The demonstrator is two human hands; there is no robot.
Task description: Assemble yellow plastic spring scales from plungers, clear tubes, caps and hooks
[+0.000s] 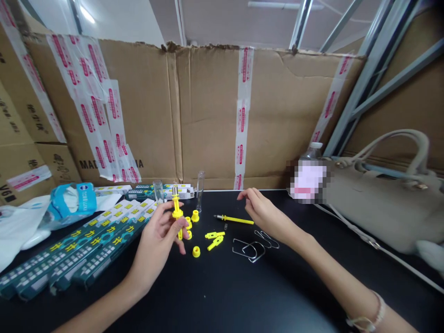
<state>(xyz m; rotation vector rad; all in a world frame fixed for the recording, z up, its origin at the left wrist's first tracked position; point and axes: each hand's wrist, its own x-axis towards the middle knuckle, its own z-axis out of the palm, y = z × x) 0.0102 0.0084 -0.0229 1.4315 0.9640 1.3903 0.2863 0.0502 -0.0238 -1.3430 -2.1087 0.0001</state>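
Note:
My left hand [163,229] is closed around a yellow plastic rod [177,212], which stands upright with a collar at its middle and a metal piece on top. Over the right part of the parts group, my right hand [258,206] hangs with its fingers curled together; whatever they may pinch is too small to see. Below it lies a second yellow rod [239,220] with a metal tip, beside a small spring [225,226]. Several yellow caps [196,251] are near my left hand. Two flat yellow pieces [215,243] and bent metal wire frames [249,250] lie on the black table.
Long green boxes [100,252] cover the left side, with a blue tissue pack [72,203] behind them. A clear tube [200,190] stands near the cardboard wall [211,115]. On the right are a bottle [308,178] and a beige handbag [388,199] with its strap.

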